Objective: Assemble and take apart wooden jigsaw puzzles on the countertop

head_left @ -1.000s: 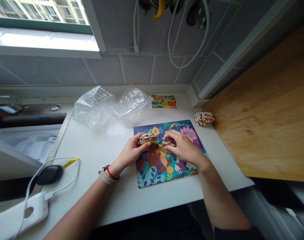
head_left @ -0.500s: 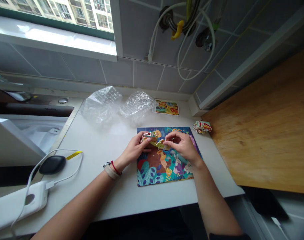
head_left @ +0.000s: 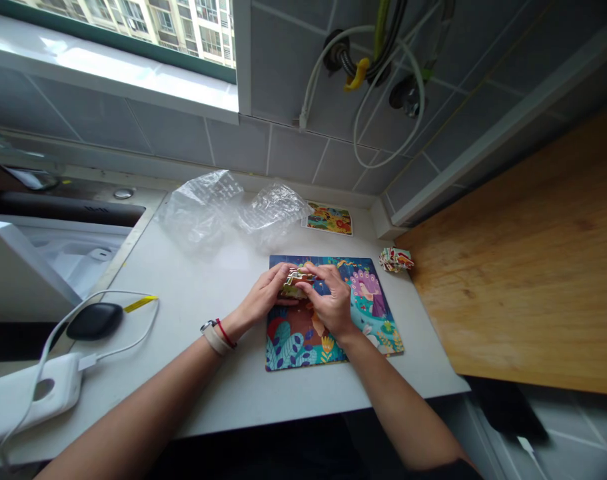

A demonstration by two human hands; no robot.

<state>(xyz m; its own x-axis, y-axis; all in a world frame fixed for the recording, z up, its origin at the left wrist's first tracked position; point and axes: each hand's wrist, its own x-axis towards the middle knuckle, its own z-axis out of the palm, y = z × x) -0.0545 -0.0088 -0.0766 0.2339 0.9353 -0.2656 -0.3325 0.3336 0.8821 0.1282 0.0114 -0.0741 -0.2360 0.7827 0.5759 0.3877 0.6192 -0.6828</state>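
Note:
A colourful jigsaw board (head_left: pixel 368 313) lies flat on the white counter (head_left: pixel 223 373). My left hand (head_left: pixel 263 300) and my right hand (head_left: pixel 330 300) meet above its upper left part. Both close around a small stack of loose puzzle pieces (head_left: pixel 296 283) held between their fingertips. The hands cover most of the stack. A second small heap of puzzle pieces (head_left: pixel 396 259) rests at the counter's right edge, beside the wooden board (head_left: pixel 528 267).
Crumpled clear plastic wrap (head_left: pixel 228 210) and a small picture card (head_left: pixel 329 219) lie behind the board. At left are a black mouse-like device (head_left: pixel 94 321), a white power bank (head_left: pixel 23 397) with cable, and a sink (head_left: pixel 48 260). Hoses hang on the tiled wall.
My right hand has moved left and joined my left hand over the pieces, so the two sets it held apart are now pressed together. The camera view shifted slightly.

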